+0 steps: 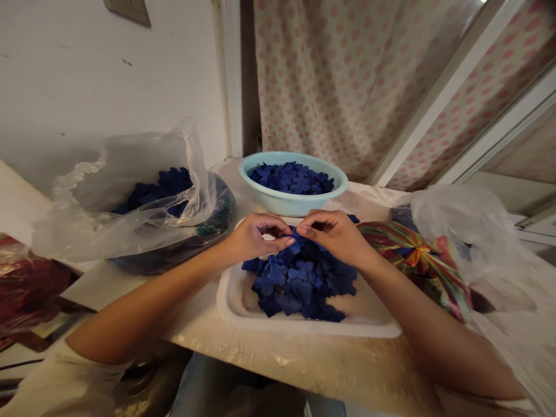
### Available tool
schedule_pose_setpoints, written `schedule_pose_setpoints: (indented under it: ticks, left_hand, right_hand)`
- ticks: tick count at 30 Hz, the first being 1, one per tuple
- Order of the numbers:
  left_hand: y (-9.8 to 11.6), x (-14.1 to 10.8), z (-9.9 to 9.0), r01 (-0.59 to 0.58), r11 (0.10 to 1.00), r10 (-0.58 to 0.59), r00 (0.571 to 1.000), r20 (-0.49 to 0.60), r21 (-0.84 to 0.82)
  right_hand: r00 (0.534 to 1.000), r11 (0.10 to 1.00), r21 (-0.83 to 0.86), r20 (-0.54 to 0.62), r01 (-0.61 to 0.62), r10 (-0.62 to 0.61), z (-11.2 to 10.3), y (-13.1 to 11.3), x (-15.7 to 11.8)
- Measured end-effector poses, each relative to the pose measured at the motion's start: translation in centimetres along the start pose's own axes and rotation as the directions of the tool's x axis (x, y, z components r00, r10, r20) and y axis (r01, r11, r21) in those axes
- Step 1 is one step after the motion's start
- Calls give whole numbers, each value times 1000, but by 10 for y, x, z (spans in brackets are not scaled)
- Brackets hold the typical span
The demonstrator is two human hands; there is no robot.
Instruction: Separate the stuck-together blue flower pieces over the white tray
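Both my hands meet over a white tray [373,324] that holds a heap of blue fabric petals [299,284]. Between them is a blue petal piece [296,240]. My left hand [260,236] pinches its left side with thumb and forefinger. From the right, my right hand [332,233] grips the same piece near its top edge, thumb and fingertips together. Just behind the hands stands a light blue basin [282,202] with more blue petals [293,178] inside.
An open clear plastic bag [130,231] with blue petals lies at the left. Right of the tray are a colourful tied bundle [412,255] and another clear bag [460,220]. A dotted curtain [321,87] hangs behind the table [278,353]. Red wrapped material [30,284] sits far left.
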State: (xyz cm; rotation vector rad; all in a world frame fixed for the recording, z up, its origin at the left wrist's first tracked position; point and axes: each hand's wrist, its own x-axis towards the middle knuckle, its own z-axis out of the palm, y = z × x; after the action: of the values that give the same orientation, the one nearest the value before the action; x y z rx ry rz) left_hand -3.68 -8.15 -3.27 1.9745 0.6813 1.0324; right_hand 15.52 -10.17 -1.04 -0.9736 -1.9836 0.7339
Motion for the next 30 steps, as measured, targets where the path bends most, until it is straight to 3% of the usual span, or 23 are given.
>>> schedule_pose_setpoints:
  ticks: [5,8,11,15,17,20,22,24,30]
  left_hand:
    - [-7,1,6,62,993,-65,997,-29,-101]
    - [-8,1,7,64,977,-73,997,-36,-203]
    - [-7,2,5,68,962,-75,997,-18,-264]
    - [-8,4,2,95,953,-119,991,-65,-289]
    - [-9,6,1,109,950,-142,985,-95,-292]
    - [-8,7,-1,131,942,-171,980,-106,-308]
    - [-6,6,-2,145,932,-185,978,-94,-333]
    - [-5,6,-3,146,923,-185,980,-77,-357]
    - [-7,5,-2,118,922,-136,990,-23,-369]
  right_hand:
    - [993,986,-150,-86,69,-83,1,-5,0]
    - [983,990,-139,-177,28,-53,0,-3,1]
    - [945,990,-135,-328,-37,-9,-3,3,2]
    - [907,938,-340,-413,-68,-83,-5,8,4]
    - [923,906,-424,-345,9,-170,-4,7,2]
    - [938,842,-491,-127,224,-324,-2,2,-1]
    - [921,773,-530,41,348,-386,-1,-1,-4]
    - [903,715,-567,138,409,-407,-2,-1,-5]
    - [909,730,-554,137,400,-394,-3,5,-3]
